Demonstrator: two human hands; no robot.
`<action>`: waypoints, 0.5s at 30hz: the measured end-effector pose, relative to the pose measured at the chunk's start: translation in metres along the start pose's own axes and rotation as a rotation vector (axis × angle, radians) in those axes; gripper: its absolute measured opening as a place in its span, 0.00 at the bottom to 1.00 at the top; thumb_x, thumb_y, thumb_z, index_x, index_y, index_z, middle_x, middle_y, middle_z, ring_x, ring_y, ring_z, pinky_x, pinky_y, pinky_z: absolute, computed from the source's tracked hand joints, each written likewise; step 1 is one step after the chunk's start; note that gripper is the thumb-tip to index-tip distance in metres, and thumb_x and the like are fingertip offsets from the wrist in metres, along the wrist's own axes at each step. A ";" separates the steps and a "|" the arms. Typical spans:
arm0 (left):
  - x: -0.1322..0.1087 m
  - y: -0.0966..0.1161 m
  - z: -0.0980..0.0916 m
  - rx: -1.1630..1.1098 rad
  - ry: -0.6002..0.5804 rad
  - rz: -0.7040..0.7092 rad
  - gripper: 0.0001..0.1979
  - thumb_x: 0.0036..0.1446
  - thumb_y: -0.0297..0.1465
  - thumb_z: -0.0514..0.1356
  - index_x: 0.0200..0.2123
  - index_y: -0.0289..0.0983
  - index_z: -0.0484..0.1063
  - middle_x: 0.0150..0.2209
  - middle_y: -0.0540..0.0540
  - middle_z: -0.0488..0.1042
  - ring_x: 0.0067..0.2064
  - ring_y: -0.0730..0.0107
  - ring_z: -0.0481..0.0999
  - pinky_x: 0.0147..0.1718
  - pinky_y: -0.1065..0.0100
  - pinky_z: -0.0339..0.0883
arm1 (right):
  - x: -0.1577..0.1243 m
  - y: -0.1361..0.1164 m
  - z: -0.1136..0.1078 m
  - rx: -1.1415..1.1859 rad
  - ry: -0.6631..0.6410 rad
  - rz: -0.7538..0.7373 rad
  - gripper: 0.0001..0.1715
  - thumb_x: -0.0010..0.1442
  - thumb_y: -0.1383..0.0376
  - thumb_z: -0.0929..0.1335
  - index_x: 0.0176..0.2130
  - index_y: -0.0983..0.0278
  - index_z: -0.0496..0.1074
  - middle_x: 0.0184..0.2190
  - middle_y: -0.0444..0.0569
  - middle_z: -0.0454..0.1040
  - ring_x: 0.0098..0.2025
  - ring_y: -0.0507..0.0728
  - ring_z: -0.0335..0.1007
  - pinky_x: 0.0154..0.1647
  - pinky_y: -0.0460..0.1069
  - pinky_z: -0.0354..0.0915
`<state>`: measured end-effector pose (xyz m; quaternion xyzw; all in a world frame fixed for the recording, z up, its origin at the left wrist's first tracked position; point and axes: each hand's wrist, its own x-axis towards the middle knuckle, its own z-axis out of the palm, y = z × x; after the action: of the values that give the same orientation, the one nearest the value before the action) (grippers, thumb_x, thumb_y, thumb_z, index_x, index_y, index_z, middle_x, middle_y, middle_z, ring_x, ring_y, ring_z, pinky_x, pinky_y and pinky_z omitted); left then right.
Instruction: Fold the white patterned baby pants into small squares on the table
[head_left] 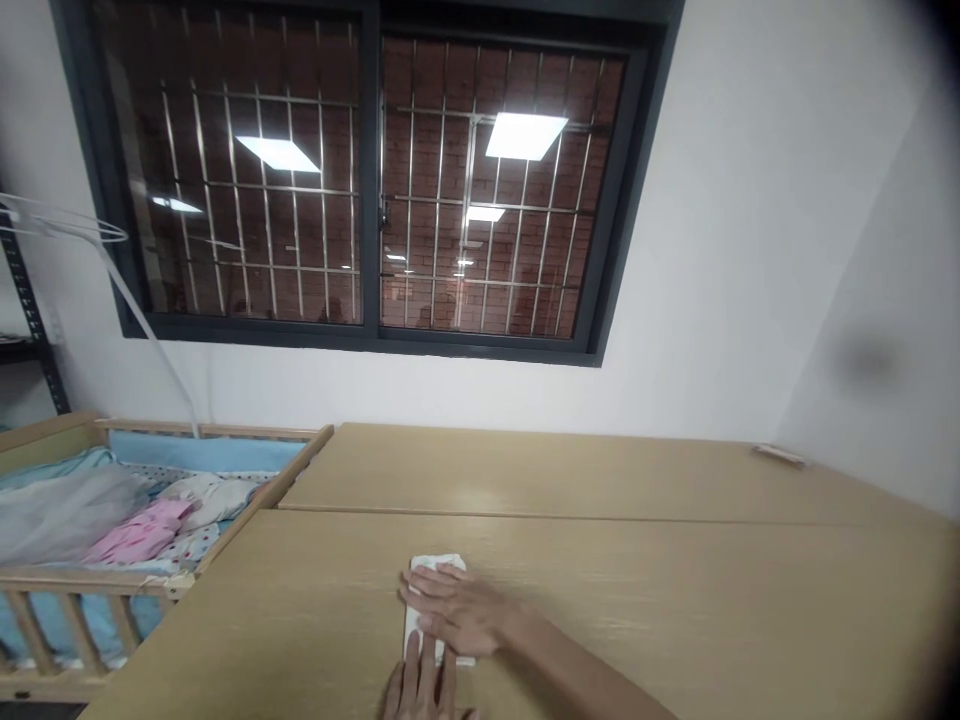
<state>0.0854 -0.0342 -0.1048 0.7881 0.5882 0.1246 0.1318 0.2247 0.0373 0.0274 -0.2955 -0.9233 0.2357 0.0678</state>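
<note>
A folded white cloth or paper tissue (438, 562) lies flat on the light wooden tabletop (637, 600), near its front middle. Across its upper half rests my right hand (459, 608), fingers outstretched and slightly apart, the forearm coming in from the lower right. My left hand (424, 690) reaches up from the bottom edge, with its spread fingertips on the lower part of the white piece. Both palms face down, and they cover much of it. Whether it is cloth or paper, I cannot tell.
A wooden crib (90, 620) with blue lining stands against the table's left side, holding pink clothing (142, 532) and white netting. A small flat object (780, 455) lies at the far right corner. Behind the table is a wall with a barred window (371, 180).
</note>
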 end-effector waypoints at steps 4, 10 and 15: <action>-0.001 0.003 0.004 0.067 0.086 0.012 0.35 0.61 0.48 0.60 0.67 0.44 0.61 0.67 0.37 0.59 0.68 0.32 0.58 0.61 0.33 0.63 | 0.015 0.027 -0.020 -0.075 0.055 0.073 0.33 0.74 0.49 0.54 0.73 0.53 0.48 0.74 0.45 0.45 0.75 0.58 0.37 0.75 0.60 0.36; -0.011 0.011 -0.051 0.061 0.036 0.074 0.32 0.62 0.46 0.58 0.66 0.41 0.65 0.66 0.36 0.63 0.66 0.39 0.64 0.61 0.43 0.66 | 0.024 0.045 -0.024 -0.186 0.067 0.111 0.35 0.75 0.50 0.52 0.73 0.61 0.50 0.74 0.51 0.47 0.75 0.58 0.38 0.74 0.57 0.35; -0.003 -0.001 -0.120 0.043 0.127 -0.155 0.26 0.70 0.43 0.44 0.51 0.33 0.74 0.52 0.31 0.76 0.55 0.45 0.74 0.55 0.51 0.65 | 0.021 0.026 -0.008 -0.197 0.373 0.336 0.27 0.68 0.55 0.65 0.61 0.64 0.66 0.64 0.61 0.66 0.67 0.66 0.57 0.67 0.62 0.48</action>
<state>0.0420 -0.0292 0.0072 0.7336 0.6570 0.1512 0.0864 0.2235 0.0711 0.0213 -0.4881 -0.8513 0.0941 0.1678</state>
